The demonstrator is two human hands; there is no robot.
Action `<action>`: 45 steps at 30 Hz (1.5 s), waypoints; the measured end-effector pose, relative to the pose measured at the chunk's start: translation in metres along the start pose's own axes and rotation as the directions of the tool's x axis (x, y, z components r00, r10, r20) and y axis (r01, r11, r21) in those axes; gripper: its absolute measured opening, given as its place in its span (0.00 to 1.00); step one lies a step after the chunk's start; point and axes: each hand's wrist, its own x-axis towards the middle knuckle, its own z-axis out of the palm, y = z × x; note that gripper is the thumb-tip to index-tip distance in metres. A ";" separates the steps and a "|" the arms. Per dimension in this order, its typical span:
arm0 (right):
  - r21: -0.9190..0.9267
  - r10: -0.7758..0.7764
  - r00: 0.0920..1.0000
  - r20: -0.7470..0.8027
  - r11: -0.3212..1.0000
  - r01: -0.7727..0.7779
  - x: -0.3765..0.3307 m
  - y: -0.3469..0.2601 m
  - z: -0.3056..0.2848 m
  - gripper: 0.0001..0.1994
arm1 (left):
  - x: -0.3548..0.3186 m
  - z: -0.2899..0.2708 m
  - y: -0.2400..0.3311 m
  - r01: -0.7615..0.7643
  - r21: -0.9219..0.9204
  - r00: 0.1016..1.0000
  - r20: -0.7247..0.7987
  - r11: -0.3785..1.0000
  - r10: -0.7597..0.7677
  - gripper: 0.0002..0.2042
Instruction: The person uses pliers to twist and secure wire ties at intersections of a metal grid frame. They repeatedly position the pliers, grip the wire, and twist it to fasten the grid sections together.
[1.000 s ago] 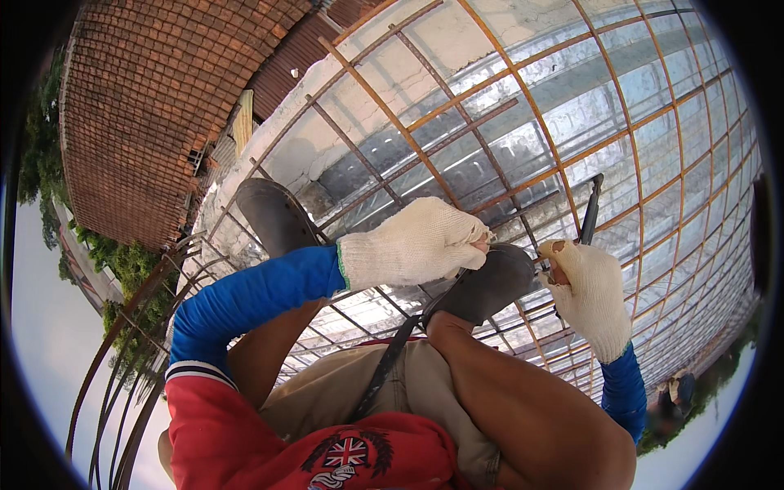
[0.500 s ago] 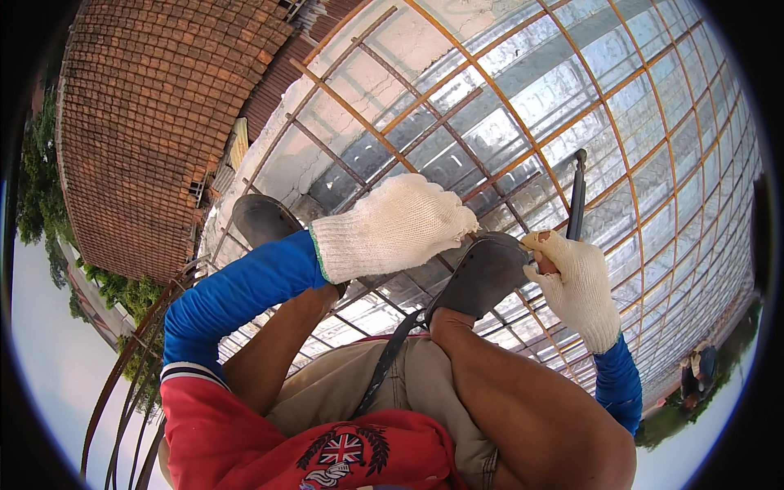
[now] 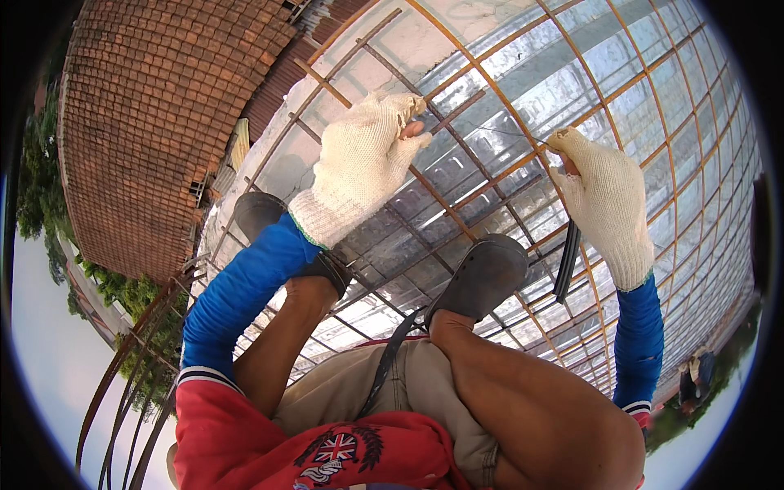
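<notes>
My left hand (image 3: 355,163), in a white knit glove with bare fingertips showing, is raised over the rebar mesh (image 3: 478,61) with its fingers closed. A thin tie wire (image 3: 498,131) stretches from near its fingertips across to my right hand (image 3: 608,196). That hand, gloved the same way, pinches the wire's other end close to a bar crossing. From beneath its palm hangs a tool with two long black handles (image 3: 566,265); its head is hidden.
I squat on the mesh in dark clogs (image 3: 486,273). Shiny metal decking (image 3: 506,90) lies under the bars. A concrete edge (image 3: 298,106) and a tiled roof (image 3: 155,122) are at left. Bent bars (image 3: 135,359) stick out at lower left. Another person (image 3: 697,380) is at far right.
Both hands have moved up and away from my right clog, the left one also leftward. The wire now shows stretched between them. The black-handled tool has swung to hang below my right hand.
</notes>
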 end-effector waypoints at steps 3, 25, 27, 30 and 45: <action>-0.101 -0.079 0.996 -0.051 0.992 0.073 0.034 0.002 0.004 0.15 | 0.017 -0.005 -0.025 0.052 0.211 0.998 -0.034 0.976 -0.045 0.16; -0.156 -0.152 0.988 -0.040 0.977 0.144 0.066 -0.036 0.054 0.19 | 0.025 0.052 -0.021 0.129 0.573 0.992 -0.087 0.810 -0.096 0.12; -0.102 -0.136 0.990 -0.047 0.986 0.131 0.068 -0.040 0.059 0.19 | 0.017 0.056 -0.008 0.181 0.573 0.983 -0.077 0.799 -0.168 0.14; -0.072 -0.112 0.993 -0.026 0.991 0.110 0.071 -0.046 0.063 0.19 | 0.006 0.065 0.012 0.278 0.491 0.959 -0.096 0.826 -0.266 0.19; 0.120 -0.055 0.995 -0.080 0.991 0.064 0.075 -0.025 0.065 0.16 | 0.007 0.006 -0.052 0.065 0.377 0.933 -0.350 0.924 0.078 0.11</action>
